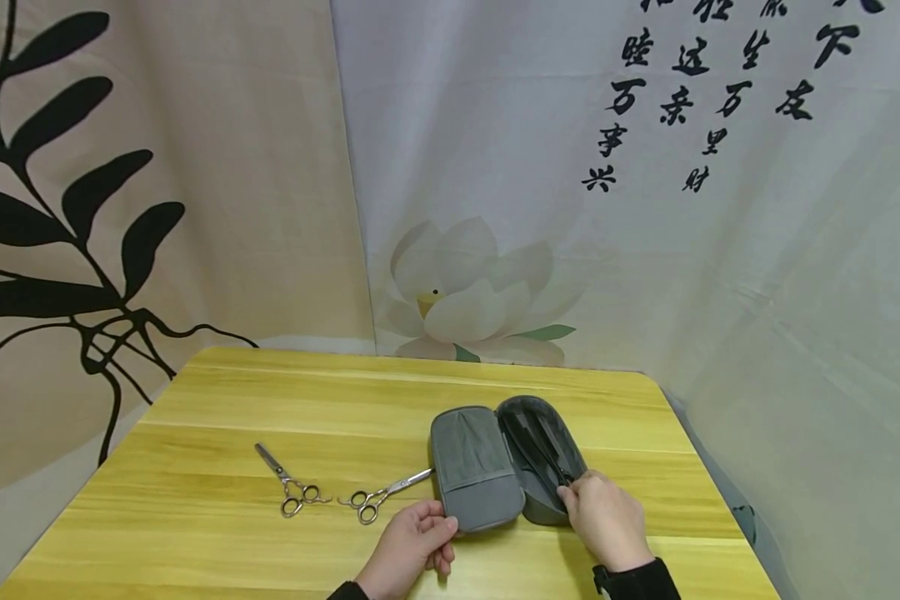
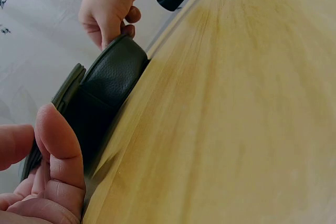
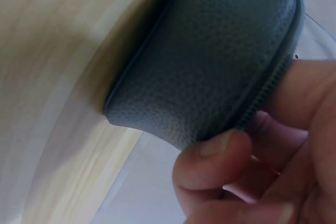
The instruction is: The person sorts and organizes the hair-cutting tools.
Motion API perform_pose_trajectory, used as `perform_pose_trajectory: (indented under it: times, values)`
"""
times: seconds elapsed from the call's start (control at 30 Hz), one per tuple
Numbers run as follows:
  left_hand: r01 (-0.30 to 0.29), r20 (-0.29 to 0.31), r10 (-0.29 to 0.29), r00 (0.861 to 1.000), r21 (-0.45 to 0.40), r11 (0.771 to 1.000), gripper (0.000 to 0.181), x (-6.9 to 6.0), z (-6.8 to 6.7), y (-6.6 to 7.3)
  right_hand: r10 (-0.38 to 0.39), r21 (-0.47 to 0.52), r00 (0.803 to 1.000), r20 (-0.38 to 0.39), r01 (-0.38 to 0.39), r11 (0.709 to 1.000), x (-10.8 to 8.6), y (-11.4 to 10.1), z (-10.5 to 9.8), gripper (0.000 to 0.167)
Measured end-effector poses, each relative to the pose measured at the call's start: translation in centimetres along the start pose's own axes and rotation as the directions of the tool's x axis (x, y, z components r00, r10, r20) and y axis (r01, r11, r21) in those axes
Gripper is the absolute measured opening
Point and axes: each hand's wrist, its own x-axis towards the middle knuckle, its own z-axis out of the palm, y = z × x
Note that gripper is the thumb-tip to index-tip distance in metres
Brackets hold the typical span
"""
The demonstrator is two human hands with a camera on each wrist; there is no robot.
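Note:
An unzipped grey case (image 1: 483, 504) lies spread on the table, its pocketed half on the left and its deeper half on the right. My left hand (image 1: 417, 542) holds the lower left corner of the pocketed half between thumb and fingers. Long black slender tools (image 1: 532, 446) lie in the deeper half; their exact kind is unclear. At their lower end, my right hand (image 1: 607, 517) reaches over the rim and pinches one, its fingertips partly hidden. In the right wrist view, its other fingers (image 3: 210, 163) curl beside the case's zipped edge (image 3: 262, 95).
Left of the case lie silver scissors (image 1: 367, 504), their tip reaching its edge. Farther left is a second silver pair, thinning scissors (image 1: 288, 483) by their broad blade. The wooden table (image 1: 195, 533) stands before printed cloth hangings (image 1: 480, 167).

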Motion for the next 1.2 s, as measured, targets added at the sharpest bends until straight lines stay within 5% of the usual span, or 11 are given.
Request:
perform_pose_trajectory:
  times: [0.97,1.2]
  values:
    - [-0.001,0.012,0.001,1.0,-0.055,0.998,0.06,-0.13,-0.1,0.25,0.021,0.069,1.0,-0.013,-0.02,0.997,-0.04,0.17,-0.14,0.05]
    - [0.0,-0.052,-0.003,0.999,-0.055,0.998,0.056,-0.23,0.25,0.09,0.024,0.074,1.0,-0.015,-0.023,0.997,-0.02,0.11,-0.16,0.048]
